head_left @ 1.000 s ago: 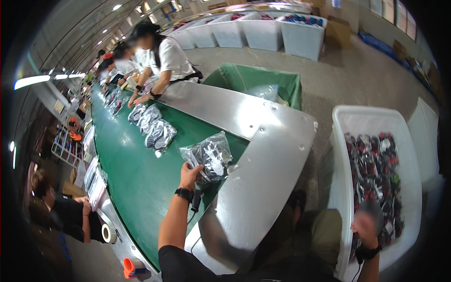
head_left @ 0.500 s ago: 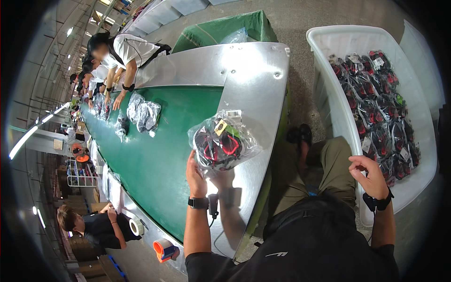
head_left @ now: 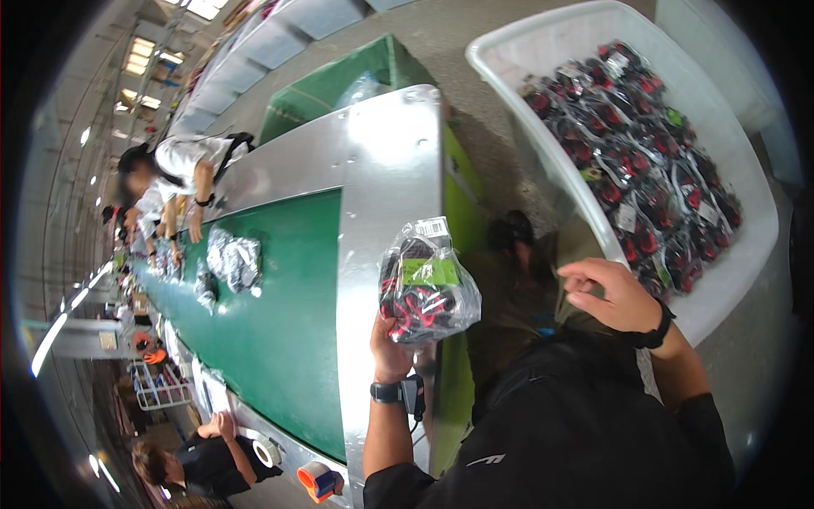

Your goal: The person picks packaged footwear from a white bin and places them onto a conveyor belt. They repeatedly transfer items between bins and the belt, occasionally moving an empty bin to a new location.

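My left hand grips a clear plastic bag with black and red shoes inside. A green label and a white tag with a bar code show on the bag. I hold it above the metal edge of the conveyor table. My right hand is empty, its fingers loosely bent and apart, close to the near rim of a large white bin. Inside the bin lie many similar bagged black and red shoes.
A green conveyor belt with a metal border carries several clear bags. A co-worker reaches over its far side; another person stands at left. Tape rolls sit on the near left edge. A green-covered container stands beyond.
The bagged shoes in my left hand have come closer to me and turned, so the green label faces up. My right hand has moved left, and the view has shifted toward the bin.
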`<state>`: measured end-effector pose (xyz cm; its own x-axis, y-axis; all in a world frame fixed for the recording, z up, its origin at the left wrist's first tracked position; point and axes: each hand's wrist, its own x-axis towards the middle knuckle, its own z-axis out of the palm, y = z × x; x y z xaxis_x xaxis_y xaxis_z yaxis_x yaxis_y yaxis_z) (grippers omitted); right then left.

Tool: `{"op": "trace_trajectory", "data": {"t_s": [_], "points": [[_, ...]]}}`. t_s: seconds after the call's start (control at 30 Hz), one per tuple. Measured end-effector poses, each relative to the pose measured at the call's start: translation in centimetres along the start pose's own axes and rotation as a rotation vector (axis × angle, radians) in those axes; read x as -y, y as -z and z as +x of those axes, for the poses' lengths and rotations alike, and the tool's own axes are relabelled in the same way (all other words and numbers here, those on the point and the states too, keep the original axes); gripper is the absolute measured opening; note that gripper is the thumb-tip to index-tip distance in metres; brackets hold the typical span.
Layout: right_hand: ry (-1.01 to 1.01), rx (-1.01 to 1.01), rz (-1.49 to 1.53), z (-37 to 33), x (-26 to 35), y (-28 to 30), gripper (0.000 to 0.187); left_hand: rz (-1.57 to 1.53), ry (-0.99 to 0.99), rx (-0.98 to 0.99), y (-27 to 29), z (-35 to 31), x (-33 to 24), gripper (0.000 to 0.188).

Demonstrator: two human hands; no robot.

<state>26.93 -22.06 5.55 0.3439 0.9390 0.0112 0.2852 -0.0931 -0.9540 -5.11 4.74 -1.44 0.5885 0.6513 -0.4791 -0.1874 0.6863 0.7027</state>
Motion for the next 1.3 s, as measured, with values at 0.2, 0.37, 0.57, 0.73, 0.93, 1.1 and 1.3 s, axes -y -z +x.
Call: {"op": "trace_trajectory", "data": {"t_s": [0.2, 0.37, 0.57, 0.73, 0.93, 1.1, 1.3], "points": [[0.108, -0.108, 0.026, 1.4, 0.3, -2.1, 0.035, 0.044, 0.072, 0.111, -5.3, -1.6, 3.8, 0.053], [0.214, -0.094, -0.049, 2.4, 0.8, -2.8, 0.052, 0.037, 0.120, 0.156, -9.5, -3.1, 4.2, 0.053], [0.163, -0.036, -0.077, 1.9, 0.2, -2.0, 0.058, 0.001, 0.234, 0.108, -11.5, -4.4, 3.2, 0.055], [0.094, -0.113, -0.042, 1.3, -0.5, -1.9, 0.044, -0.037, 0.277, 0.084, -12.5, -5.0, 3.1, 0.055], [0.043, -0.091, -0.016, 1.1, -0.8, -1.4, 0.038, -0.024, 0.278, 0.029, -13.4, -5.0, 3.3, 0.047], [0.009, -0.069, 0.002, 0.9, -0.3, -1.1, 0.040, -0.019, 0.249, 0.074, -13.5, -5.0, 3.1, 0.055], [-0.015, -0.088, 0.102, 0.9, 0.5, -1.1, 0.039, 0.032, 0.143, 0.126, -13.8, -5.4, 2.9, 0.059]]}}
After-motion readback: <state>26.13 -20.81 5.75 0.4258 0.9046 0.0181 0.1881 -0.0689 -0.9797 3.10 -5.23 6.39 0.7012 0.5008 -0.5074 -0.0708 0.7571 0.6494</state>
